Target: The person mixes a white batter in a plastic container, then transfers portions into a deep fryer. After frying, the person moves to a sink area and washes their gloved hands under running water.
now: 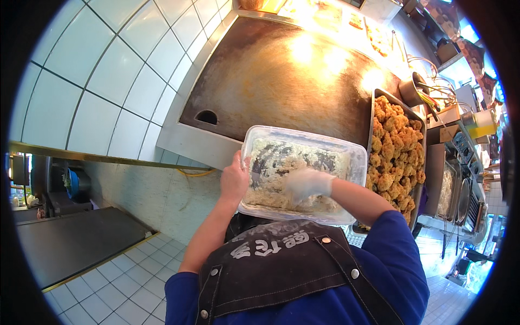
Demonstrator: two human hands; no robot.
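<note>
A clear plastic tub (358, 162) stands in front of my body, at the near edge of a flat metal griddle (268, 81). Pale, clumpy, flour-like coating (266, 197) is spread over its bottom, with dark patches showing through. My left hand (235, 176) grips the tub's left side. Inside the tub, my right hand (308, 185), in a translucent white glove, is down in the coating. Its fingers are blurred and partly hidden, so whether they hold anything cannot be seen.
Right of the tub, a deep metal tray (370, 122) is heaped with fried, breaded pieces (392, 150). Behind it stands a metal pot (410, 91) with utensils. A white tiled wall (109, 77) borders the griddle on the left. The griddle has a dark drain hole (206, 117).
</note>
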